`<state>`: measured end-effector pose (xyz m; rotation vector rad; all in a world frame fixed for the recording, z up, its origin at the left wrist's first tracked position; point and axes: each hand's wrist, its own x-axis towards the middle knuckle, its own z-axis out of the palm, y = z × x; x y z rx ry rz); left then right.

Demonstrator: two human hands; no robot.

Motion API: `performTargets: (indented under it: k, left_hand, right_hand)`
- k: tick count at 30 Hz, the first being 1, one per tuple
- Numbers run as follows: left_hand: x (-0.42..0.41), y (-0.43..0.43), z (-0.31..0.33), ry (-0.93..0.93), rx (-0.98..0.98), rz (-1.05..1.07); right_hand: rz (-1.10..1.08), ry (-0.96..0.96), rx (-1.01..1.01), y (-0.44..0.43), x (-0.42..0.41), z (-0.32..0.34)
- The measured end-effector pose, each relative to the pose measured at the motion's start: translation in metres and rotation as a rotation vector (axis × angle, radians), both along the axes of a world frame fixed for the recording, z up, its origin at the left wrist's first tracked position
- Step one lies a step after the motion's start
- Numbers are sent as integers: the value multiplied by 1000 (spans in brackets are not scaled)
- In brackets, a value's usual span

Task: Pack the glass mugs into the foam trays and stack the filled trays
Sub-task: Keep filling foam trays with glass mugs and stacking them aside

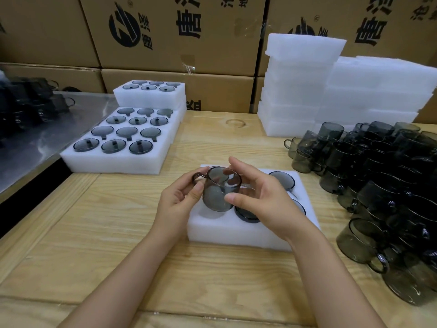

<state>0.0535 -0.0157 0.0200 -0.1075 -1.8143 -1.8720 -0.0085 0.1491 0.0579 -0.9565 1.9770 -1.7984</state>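
Observation:
A smoky grey glass mug [218, 189] is held above the left end of a white foam tray [236, 230] in front of me. My left hand [178, 200] pinches its handle, which points left. My right hand [257, 197] curls round the mug's rim and body from the right. Other mugs sit in the tray's pockets: one [282, 179] at the far right and another [247, 215] partly hidden under my right hand. A large heap of loose grey mugs [383, 185] lies at the right.
Filled foam trays [123, 138] stand at the left, with a smaller filled stack [151, 94] behind them. Empty foam trays [298, 91] are piled at the back right. Cardboard boxes [170, 39] wall off the rear. A metal surface [35, 138] adjoins the wooden table [94, 233].

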Motion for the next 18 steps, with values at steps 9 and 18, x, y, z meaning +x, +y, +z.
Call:
performTargets:
  k: [9, 18]
  left_hand:
    - [-3, -8, -6, -111, 48, -55]
    - [-1, -8, -7, -146, -55, -83]
  right_hand:
    - [-86, 260, 239, -13, 9, -4]
    - [-307, 627, 498, -34, 25, -19]
